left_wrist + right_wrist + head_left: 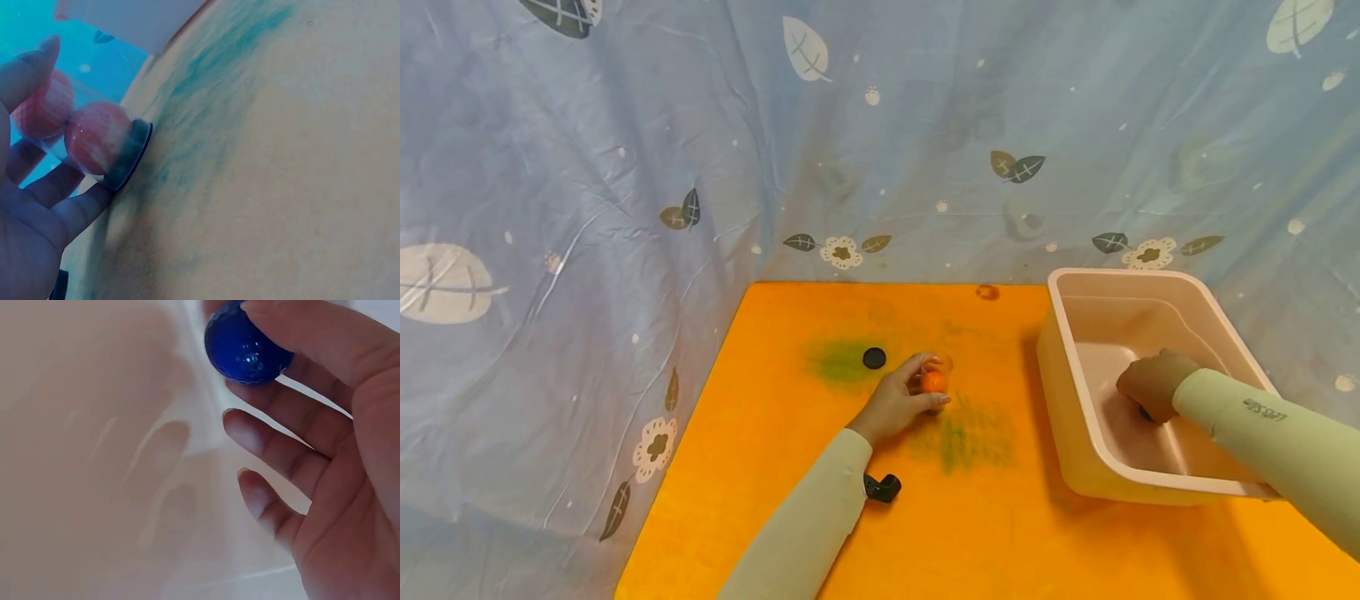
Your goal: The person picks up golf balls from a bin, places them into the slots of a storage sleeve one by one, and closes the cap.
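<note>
My left hand [901,398] grips a clear tube above the orange table [805,517]. Inside the tube sit two orange balls [98,139], one above the other. A dark cap [132,156] closes the tube's lower end, close over the tabletop. Between the thumb and fingers of my right hand [337,431] is a blue golf ball [245,347]. That hand reaches down into the pale pink bin [1078,367]; the head view hides most of the ball behind the hand. A round black lid [874,358] lies on the table, just beyond the left hand.
At the right of the table stands the deep bin, its near wall under the right forearm. A small black device [883,488] shows beside the left sleeve. Behind and to the left hangs a blue leaf-patterned curtain [925,125]. Green smudges [958,437] mark the tabletop.
</note>
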Tool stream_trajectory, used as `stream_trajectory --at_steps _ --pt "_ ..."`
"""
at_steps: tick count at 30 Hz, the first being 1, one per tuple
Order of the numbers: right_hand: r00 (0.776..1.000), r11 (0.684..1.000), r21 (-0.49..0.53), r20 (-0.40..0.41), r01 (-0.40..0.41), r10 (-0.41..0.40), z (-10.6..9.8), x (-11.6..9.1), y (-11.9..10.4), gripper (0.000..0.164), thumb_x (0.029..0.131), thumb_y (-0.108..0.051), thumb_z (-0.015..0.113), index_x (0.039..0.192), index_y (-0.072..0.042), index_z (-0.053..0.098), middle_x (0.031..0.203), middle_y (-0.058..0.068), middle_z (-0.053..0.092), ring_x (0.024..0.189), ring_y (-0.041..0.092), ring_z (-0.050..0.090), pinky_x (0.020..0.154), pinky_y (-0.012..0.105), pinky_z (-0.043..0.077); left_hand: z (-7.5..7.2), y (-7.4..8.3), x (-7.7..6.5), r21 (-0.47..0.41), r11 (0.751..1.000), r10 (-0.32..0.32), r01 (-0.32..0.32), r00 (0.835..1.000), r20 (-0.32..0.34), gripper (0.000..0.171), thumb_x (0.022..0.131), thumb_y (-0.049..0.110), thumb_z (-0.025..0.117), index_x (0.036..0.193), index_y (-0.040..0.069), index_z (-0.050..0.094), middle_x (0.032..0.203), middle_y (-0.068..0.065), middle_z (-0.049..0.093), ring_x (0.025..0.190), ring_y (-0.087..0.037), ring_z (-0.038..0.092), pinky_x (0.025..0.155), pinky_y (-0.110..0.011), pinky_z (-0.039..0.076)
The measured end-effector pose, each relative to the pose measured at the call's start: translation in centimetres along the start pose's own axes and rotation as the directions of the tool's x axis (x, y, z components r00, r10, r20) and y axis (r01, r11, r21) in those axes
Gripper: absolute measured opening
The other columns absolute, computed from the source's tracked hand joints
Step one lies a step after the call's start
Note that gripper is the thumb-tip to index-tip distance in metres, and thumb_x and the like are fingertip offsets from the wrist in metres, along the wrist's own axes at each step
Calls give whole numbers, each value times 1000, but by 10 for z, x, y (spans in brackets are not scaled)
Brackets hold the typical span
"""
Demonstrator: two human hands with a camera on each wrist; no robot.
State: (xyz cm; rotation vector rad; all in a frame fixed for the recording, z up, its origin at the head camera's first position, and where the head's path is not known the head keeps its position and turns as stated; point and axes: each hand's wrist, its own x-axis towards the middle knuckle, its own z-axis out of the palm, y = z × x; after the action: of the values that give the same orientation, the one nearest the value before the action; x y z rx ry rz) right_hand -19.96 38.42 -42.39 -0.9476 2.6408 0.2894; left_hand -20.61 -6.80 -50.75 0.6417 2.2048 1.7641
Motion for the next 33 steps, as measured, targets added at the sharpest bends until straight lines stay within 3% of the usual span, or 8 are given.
stream_trajectory --at_steps 3,7,12,20,24,29,33 --pt "1000 1000 -1 -7 -14 14 -7 -1 4 44 71 0 82 70 -27 47 65 -11 39 61 13 35 60 40 32 0 2 0 0 1000 0 0 1000 -1 56 99 23 86 148 36 62 121 -6 59 113 -16 71 92 -36 60" --pt "994 999 39 -98 -35 39 -26 -4 6 43 80 -3 83 78 -25 47 70 -8 38 63 14 37 60 38 32 -1 3 0 1 1000 -2 2 1000 -5 55 100 23 86 148 37 62 122 -5 61 113 -16 71 92 -36 60" --pt "971 995 89 -230 -52 71 -73 -11 -2 40 79 -7 89 82 -22 52 75 -6 42 68 16 40 62 39 36 0 3 0 -1 1000 -12 12 1000 -6 56 99 22 86 148 37 62 123 -4 61 113 -16 71 92 -35 60" --pt "935 976 144 -295 -161 198 -135 -20 -19 32 84 -14 95 103 -10 70 89 3 64 74 22 59 67 50 56 2 4 -1 -5 1000 -13 13 1000 -14 56 100 20 85 149 34 62 127 -3 60 116 -18 70 94 -37 60" --pt "895 951 258 -363 -170 258 -158 -22 -36 38 89 -14 93 118 -2 72 103 12 71 88 32 67 79 58 58 2 4 -1 -8 1000 -12 12 1000 -10 55 100 21 85 148 35 63 129 -3 60 119 -18 70 97 -37 59" --pt "835 912 398 -467 -95 291 -191 -17 -73 36 93 -16 90 122 -3 71 116 15 72 109 40 66 93 63 53 3 4 -1 -15 1000 -17 17 1000 -14 56 100 21 85 149 35 61 138 0 61 123 -20 68 99 -40 58" --pt "755 860 510 -563 -3 337 -208 -12 -106 35 95 -12 87 125 -4 72 120 13 73 116 39 65 97 62 51 4 4 -1 -5 1000 -23 23 999 -22 58 100 22 86 150 35 61 138 0 63 122 -19 69 99 -39 58"
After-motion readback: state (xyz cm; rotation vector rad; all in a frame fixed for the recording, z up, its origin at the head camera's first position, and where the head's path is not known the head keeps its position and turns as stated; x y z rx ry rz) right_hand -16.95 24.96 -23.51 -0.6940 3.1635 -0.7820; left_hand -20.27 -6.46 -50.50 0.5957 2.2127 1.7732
